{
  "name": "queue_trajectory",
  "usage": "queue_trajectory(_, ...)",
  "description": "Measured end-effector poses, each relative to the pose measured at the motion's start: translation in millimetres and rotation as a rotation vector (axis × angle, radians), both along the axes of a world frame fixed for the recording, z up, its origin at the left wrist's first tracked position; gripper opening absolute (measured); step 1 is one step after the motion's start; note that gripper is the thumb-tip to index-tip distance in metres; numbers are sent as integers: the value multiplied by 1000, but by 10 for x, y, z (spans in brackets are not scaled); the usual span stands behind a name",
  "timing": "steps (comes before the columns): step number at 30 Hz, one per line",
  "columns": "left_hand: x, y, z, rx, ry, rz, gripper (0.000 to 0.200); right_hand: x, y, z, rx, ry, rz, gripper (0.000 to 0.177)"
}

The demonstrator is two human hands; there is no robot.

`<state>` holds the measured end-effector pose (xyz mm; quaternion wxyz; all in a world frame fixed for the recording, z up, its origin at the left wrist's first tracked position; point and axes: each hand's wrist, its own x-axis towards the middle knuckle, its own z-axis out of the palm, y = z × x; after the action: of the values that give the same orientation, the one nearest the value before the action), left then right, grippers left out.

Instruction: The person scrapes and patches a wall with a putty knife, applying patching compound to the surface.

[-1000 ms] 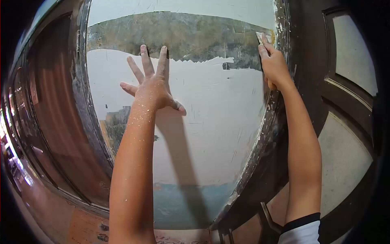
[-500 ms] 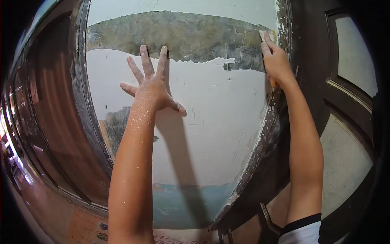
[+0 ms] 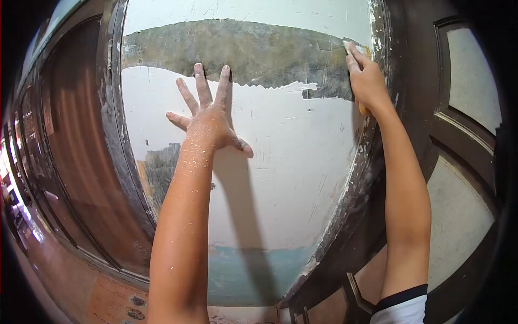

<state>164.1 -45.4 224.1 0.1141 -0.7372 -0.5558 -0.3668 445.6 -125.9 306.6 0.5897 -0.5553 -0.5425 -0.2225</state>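
My left hand [image 3: 210,121] lies against the wall panel [image 3: 280,140] with its fingers spread, the longer fingertips reaching onto a bare grey strip [image 3: 232,46]. White flecks dot the wrist and forearm. At the panel's upper right edge, my right hand [image 3: 369,83] is closed around a scraper. The pale blade of this scraper [image 3: 347,45] meets the surface beside the index finger, and the yellowish end of its handle shows below the palm. Most of the handle is hidden by the hand. White coating covers much of the panel, with a ragged border along the grey strip.
A dark frame [image 3: 377,70] with chipped white paint runs down the panel's right side. Further right is a dark panelled door [image 3: 442,129] with pale insets. Brown slatted woodwork [image 3: 70,146] stands at left. A patterned sheet [image 3: 116,299] lies low at left.
The view has shifted slightly, so the panel and my left hand appear a little further right and lower. My right hand keeps its grip on the scraper at the same edge.
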Motion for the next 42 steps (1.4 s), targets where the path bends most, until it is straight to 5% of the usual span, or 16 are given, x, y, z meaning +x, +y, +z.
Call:
queue_trajectory(9, 1, -116, 43, -43, 32, 33, 178, -11, 68, 26, -27, -150, -48, 52)
queue_trajectory(12, 8, -99, 23, -48, 27, 32, 177, -300, -131, 107, -234, 65, -49, 52)
queue_trajectory(19, -6, -122, 31, -52, 24, 27, 177, -329, -34, 57, -133, -4, 14, 52)
queue_trajectory(23, -15, -8, -9, -7, 7, 1, 188, -197, -8, -216, -196, -71, 27, 54)
queue_trajectory(27, -5, -119, 27, -42, 9, 24, 176, 9, 27, -794, -120, -374, -61, 55)
queue_trajectory(42, -13, -40, -4, -15, 12, 22, 184, -114, 120, -1140, -121, -272, -15, 55)
